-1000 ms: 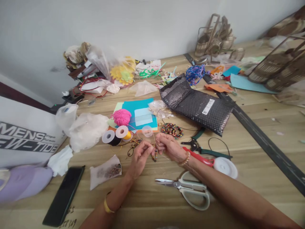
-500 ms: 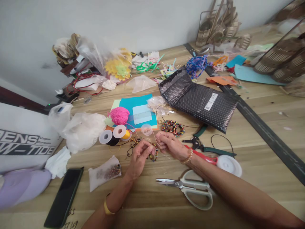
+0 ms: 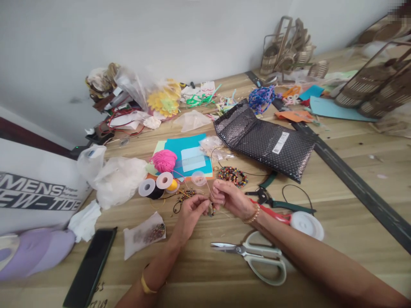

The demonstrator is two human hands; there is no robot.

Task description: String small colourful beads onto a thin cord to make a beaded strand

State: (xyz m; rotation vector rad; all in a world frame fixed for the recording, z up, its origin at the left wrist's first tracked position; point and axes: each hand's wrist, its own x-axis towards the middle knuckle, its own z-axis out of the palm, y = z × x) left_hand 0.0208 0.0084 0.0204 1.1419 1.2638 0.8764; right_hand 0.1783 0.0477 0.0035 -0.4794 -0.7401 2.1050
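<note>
Less of the one short beaded strand [image 3: 211,210] shows than half a second ago; it lies just below the left hand [image 3: 189,214], whose grip is a closed pinch at its upper end, while the right hand [image 3: 236,199] has curled fingers around a pale cord [image 3: 208,186]. The strand's visible long axis runs roughly near to far, its free part toward the wearer. One pair of scissors [image 3: 239,249] points its blades left on the table [image 3: 192,273], and two spools [image 3: 147,187] sit beyond the left hand.
</note>
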